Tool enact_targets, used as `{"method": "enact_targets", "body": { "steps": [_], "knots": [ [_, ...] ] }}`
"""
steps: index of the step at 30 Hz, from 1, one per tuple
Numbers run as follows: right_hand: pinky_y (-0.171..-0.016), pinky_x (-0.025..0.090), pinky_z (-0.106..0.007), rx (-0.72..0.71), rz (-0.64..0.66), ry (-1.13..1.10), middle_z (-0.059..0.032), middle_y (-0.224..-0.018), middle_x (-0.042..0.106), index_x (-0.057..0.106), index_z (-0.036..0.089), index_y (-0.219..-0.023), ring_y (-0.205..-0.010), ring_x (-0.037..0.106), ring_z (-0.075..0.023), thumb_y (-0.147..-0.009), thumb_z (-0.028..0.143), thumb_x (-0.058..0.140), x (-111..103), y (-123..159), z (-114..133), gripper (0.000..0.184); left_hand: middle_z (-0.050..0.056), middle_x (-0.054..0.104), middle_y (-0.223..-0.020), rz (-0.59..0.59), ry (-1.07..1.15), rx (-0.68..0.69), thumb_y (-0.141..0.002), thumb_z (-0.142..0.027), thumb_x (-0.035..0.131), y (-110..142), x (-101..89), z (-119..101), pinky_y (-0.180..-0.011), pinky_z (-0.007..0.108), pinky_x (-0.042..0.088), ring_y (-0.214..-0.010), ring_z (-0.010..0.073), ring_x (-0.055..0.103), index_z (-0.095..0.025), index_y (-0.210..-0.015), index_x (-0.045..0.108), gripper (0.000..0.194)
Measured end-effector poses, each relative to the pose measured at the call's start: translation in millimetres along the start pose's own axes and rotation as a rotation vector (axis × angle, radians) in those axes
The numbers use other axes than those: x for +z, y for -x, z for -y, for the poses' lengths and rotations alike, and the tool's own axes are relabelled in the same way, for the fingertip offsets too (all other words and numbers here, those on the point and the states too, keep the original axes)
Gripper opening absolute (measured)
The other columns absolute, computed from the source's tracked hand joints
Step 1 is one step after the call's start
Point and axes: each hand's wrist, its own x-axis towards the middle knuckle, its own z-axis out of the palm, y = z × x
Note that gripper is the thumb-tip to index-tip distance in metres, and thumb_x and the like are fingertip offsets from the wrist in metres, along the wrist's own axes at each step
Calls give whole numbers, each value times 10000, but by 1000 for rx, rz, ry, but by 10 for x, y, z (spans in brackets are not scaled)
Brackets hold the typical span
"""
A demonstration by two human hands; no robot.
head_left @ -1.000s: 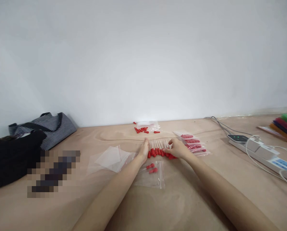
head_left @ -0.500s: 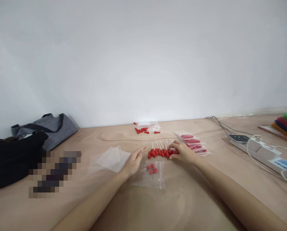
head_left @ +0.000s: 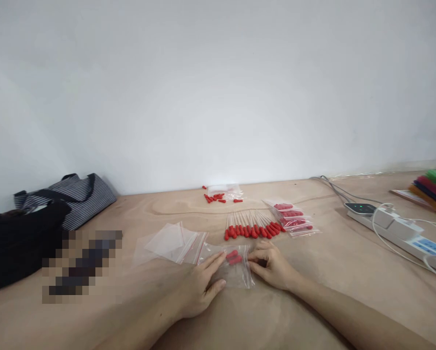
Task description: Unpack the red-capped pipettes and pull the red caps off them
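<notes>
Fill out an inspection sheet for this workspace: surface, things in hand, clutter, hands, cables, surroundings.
Surface: wood-grained table.
Things: clear bag holding red pieces; beyond it, a row of red-ended pieces; flat bags left, filled bags right.
Clutter: striped bag, black bag, coloured stack; pixelated item, unidentifiable.
Hands: left hand spread over the clear bag's left part; right hand at its right edge, grip unclear.
Cables: grey and white, around the power strip.
Surroundings: pale wall behind.

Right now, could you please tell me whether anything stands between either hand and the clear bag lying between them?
Nothing visible does: the left hand rests on the clear bag, and the right hand is at its right edge. The red-tipped sticks lie beyond it.
</notes>
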Motion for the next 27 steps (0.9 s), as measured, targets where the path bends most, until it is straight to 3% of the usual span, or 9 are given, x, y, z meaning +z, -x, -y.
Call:
{"method": "enact_targets", "body": {
  "steps": [8, 14, 22, 27],
  "knots": [
    [-718, 317, -317, -6, 85, 127, -23, -785, 552, 606, 231, -885, -773, 467, -175, -730, 382, 568, 40, -89, 61, 220, 31, 400, -1324, -70, 5, 23, -828, -309, 413, 16, 56, -32, -989, 382, 331, -1180, 205, 401, -283, -1317, 288, 505],
    [-716, 317, -298, 55, 122, 62, -8, -804, 501, 545, 183, -721, -780, 453, -161, -599, 372, 665, 45, -105, 79, 255, 36, 392, -1330, -46, 2, 14, -825, -323, 419, 2, 64, -1, -995, 379, 321, -1195, 210, 380, -268, -1313, 297, 506],
    [-759, 284, -323, 60, 185, 141, 1, -837, 529, 518, 189, -677, -816, 453, -171, -558, 258, 637, -276, -46, 33, 182, 48, 372, -1342, -26, 26, 10, -828, -336, 421, 5, 59, 21, -1005, 379, 308, -1211, 209, 359, -253, -1310, 306, 503],
    [-757, 290, -327, 33, 203, 196, -19, -830, 545, 556, 203, -761, -820, 459, -188, -611, 367, 629, -297, -55, 65, 234, 53, 372, -1341, -24, 18, 10, -827, -340, 422, -1, 65, 29, -1004, 382, 312, -1211, 214, 358, -247, -1304, 320, 496]
  ]
}}
